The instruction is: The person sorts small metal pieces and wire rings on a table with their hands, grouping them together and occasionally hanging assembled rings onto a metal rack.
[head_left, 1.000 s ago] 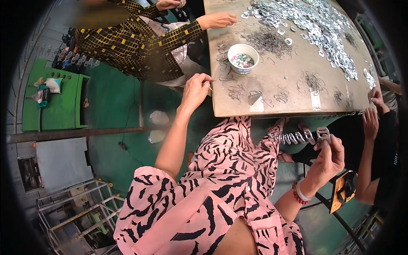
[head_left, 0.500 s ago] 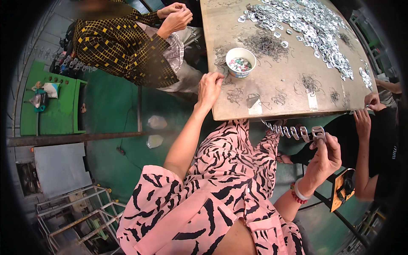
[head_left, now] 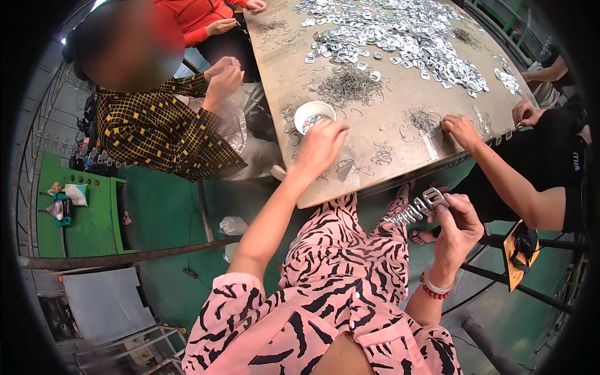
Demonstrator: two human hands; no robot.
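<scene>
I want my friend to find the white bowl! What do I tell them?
Start at the big brown table and find the pink-sleeved person's left hand near its lower-left corner. The white bowl sits beyond that hand. It's the only round container there; its neighbours are wire hooks and metal loops.

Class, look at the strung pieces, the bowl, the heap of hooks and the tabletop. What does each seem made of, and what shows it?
Strung pieces: probably metal, polished; they gleam silver.
Bowl: plastic or coated paper, smooth white; the look leaves it open.
Heap of hooks: likely metal wire, dull; thin, dark and bent.
Tabletop: perhaps board, mostly matte; brownish and flat.
</scene>
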